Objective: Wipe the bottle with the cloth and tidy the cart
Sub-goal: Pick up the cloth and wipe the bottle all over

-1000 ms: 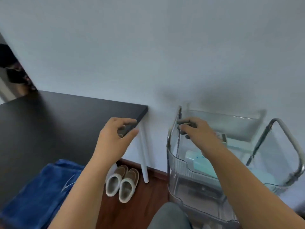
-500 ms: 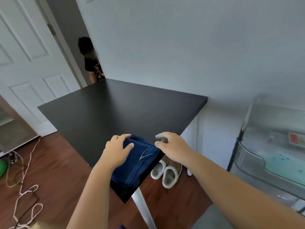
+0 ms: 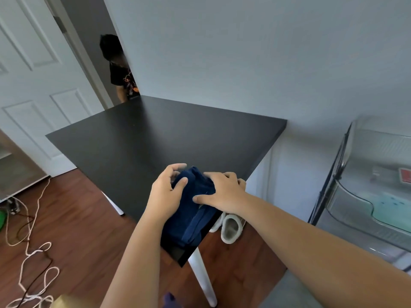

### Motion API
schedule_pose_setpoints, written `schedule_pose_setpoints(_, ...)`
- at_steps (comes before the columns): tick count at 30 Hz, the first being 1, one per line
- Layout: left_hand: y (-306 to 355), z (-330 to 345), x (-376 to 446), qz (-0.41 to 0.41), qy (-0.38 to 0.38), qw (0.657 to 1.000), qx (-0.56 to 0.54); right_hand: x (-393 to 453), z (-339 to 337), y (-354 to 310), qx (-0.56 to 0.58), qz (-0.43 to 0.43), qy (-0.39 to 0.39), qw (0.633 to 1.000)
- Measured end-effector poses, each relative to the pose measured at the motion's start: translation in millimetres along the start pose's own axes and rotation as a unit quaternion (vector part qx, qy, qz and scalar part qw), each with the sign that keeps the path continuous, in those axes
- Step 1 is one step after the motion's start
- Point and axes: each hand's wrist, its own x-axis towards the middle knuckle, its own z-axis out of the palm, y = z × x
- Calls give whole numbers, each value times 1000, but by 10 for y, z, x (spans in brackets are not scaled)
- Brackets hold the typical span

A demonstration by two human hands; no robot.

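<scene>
A folded dark blue cloth (image 3: 191, 221) lies on the near corner of the black table (image 3: 178, 134). My left hand (image 3: 165, 194) grips the cloth's left side, thumb on top and fingers curled over its far edge. My right hand (image 3: 224, 192) rests on the cloth's right side with fingers and thumb spread. The clear plastic cart (image 3: 347, 196) stands to the right against the wall, apart from both hands. A teal item (image 3: 391, 205) and a red label (image 3: 404, 176) show through its walls. No bottle is plainly visible.
A pair of pale slippers (image 3: 231, 227) sits on the wood floor under the table corner. Loose cords (image 3: 29, 252) trail across the floor at left. A person (image 3: 121, 70) stands in the doorway beyond the table, beside a white door (image 3: 33, 85).
My right hand left the cart's top and both hands came down onto the blue cloth; my view swung left from the cart to the table. The cloth is bunched higher now.
</scene>
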Motion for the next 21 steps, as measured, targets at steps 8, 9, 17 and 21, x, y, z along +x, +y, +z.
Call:
schedule_pose_setpoints(8,585,-24,37,153,-64,975,-146,-295,-409,109,337,-58,-29,939)
schedule_pose_setpoints(9,677,7,47,167,-72,971,-155,-375,-483,149,340,-63,-6,938)
schedule_pose_setpoints(17,1454,727,62,180,-173,909,-333,-1174,-1149,688,480,-17,183,857)
schedule_pose_setpoints(21,1891,1336,-7,169,-244,890,-347,-1607,-1482,937,518,11,272,811)
